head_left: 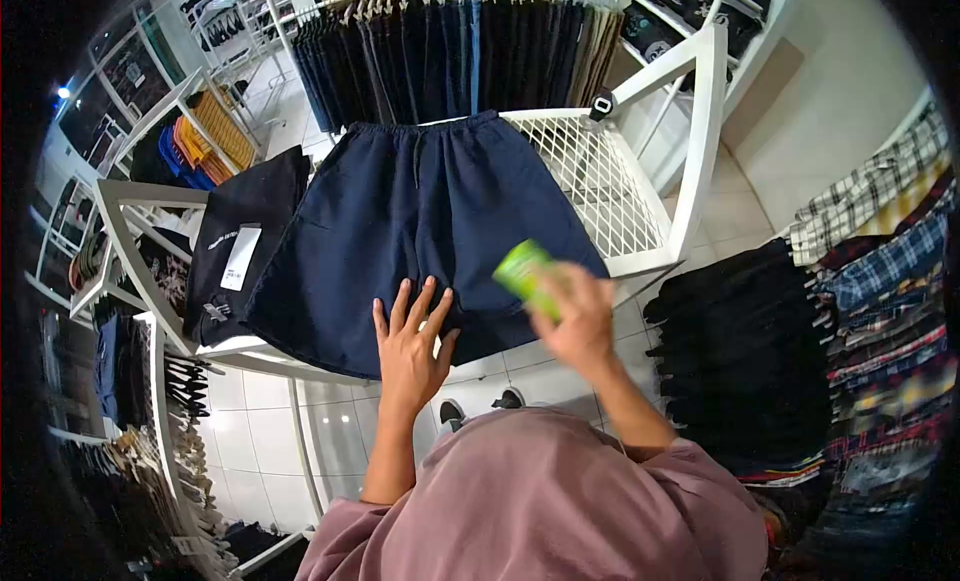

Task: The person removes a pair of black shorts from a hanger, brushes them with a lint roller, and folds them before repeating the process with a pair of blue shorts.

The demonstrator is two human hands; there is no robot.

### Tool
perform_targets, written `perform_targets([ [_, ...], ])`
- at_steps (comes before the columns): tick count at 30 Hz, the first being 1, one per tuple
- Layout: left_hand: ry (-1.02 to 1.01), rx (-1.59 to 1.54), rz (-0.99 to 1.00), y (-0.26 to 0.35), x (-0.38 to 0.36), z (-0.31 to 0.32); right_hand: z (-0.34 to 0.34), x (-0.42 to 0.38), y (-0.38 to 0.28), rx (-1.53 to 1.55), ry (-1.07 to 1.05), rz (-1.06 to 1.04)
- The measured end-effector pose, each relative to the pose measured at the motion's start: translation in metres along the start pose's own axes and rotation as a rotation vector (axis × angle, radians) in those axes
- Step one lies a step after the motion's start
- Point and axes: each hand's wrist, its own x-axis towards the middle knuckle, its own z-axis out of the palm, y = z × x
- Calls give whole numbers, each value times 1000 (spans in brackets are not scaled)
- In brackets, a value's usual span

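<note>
On the white mesh table, navy shorts lie spread flat under two hands.

Left hand is open, fingers splayed and palm down on the near hem of the shorts, which looks meant to pin the cloth taut; right hand is closed around a green object, blurred, held just over the right leg of the shorts, what it is cannot be told; the shorts lie waistband away from the person, toward the rack of dark trousers, leg openings nearest the body, so the long axis runs from person to rack; a black folded garment with a white tag rests beside the shorts on the left, touching their edge; plaid shirts hang to the right.
</note>
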Motion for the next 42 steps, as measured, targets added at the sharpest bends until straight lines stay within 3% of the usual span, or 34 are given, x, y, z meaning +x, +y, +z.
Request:
perform_targets([
  [3, -6, -29, -11, 0, 0, -4, -20, 11, 58, -366, 192, 469],
  [4, 18, -60, -24, 0, 4, -5, -21, 15, 56, -367, 198, 471],
  [6, 45, -87, -37, -1, 14, -7, -21, 26, 35, -11, 240, 340],
  [8, 111, -75, -8, -5, 26, -8, -7, 35, -8, 216, 97, 55],
  [9, 113, -73, -3, -6, 27, -3, -5, 37, -31, 217, 8, -87],
  [11, 203, -81, -18, -11, 33, 8, 27, 56, -15, 159, -162, -173],
  [13, 233, -106, 2, -10, 36, 8, 45, 92, 37, -84, -97, 134],
  [15, 246, -155, -17, -8, 36, 5, 50, 126, 78, -305, 31, 304],
  [17, 272, -122, 20, -15, 36, 11, 36, 133, 40, -92, 62, 230],
  [19, 262, -173, -5, -17, 34, 13, 28, 125, -6, 112, -135, -79],
  [21, 259, -169, -25, -16, 33, 13, 59, 115, -10, 174, -144, -476],
  [23, 257, -171, -27, -17, 33, 14, 81, 146, 18, 28, -208, -344],
  [24, 259, -179, -30, -17, 34, 15, 84, 171, 37, -65, -148, -257],
  [25, 258, -190, -35, -16, 33, 15, 106, 196, 69, -97, -135, -37],
  [27, 255, -185, -42, -13, 29, 12, 121, 227, 94, -176, 28, 126],
  [29, 265, -164, -39, -16, 33, 14, 109, 223, 49, -25, 83, -11],
  [31, 255, -172, -51, -14, 32, 13, 97, 207, 4, 126, -101, -339],
  [33, 262, -187, -65, -13, 32, 11, 110, 203, 0, 144, -213, -568],
  [34, 258, -200, -55, -13, 31, 11, 122, 215, 16, 42, -258, -477],
  [37, 284, -239, -36, -16, 30, 12, 142, 267, 48, -272, -93, 43],
  [39, 296, -306, -37, -23, 27, 6, 142, 270, 30, -77, 63, 10],
  [41, 363, -575, -156, -35, 18, -17, 123, 248, -28, 219, -69, -217],
  [42, 511, -330, -105, -47, 13, -33, 107, 230, -64, 316, -165, -317],
])
